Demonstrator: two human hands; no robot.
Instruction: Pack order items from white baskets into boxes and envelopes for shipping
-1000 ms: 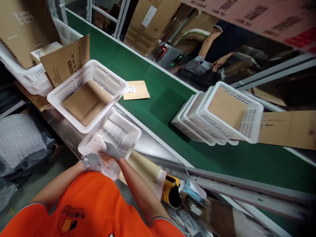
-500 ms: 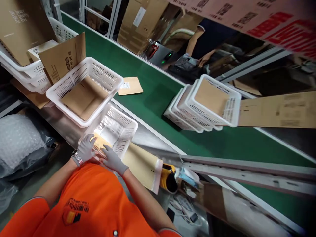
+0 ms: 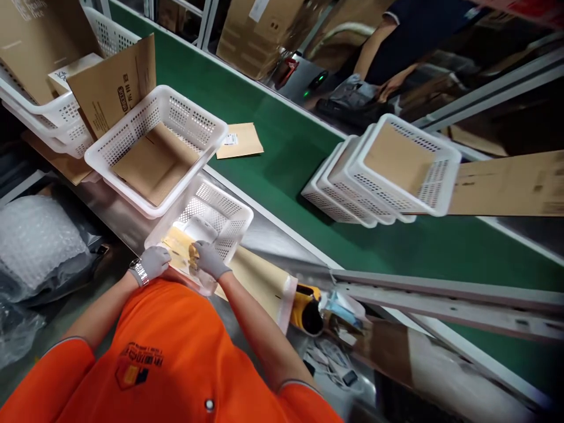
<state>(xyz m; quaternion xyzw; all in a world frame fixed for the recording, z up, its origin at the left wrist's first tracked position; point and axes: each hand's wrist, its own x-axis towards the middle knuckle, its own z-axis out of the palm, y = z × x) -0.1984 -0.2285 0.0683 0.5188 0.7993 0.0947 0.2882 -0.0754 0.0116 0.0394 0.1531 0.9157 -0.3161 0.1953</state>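
A yellow paper envelope (image 3: 178,242) lies tilted in the near end of a low white plastic basket (image 3: 240,214) in front of my body. My left hand (image 3: 156,262), in a grey glove, is closed at the envelope's left edge, its fingertips partly hidden by the basket's near side. With fingers bent, my right hand (image 3: 208,259) grips the envelope's right part; its fingertips show yellowish beyond the grey glove. Behind the envelope, a white object (image 3: 200,228) rests on the basket floor.
A larger white basket (image 3: 123,197) with flat cardboard overlaps the far left of the low one. Stacked baskets (image 3: 359,170) and a flat parcel (image 3: 241,141) lie on the green conveyor belt (image 3: 282,182). A large padded mailer (image 3: 259,282) is at right. A co-worker's arm (image 3: 372,50) shows across the belt.
The envelope now sits lower in the basket, showing more of its yellow face. My hands have moved slightly apart along it. The camera view has shifted a little.
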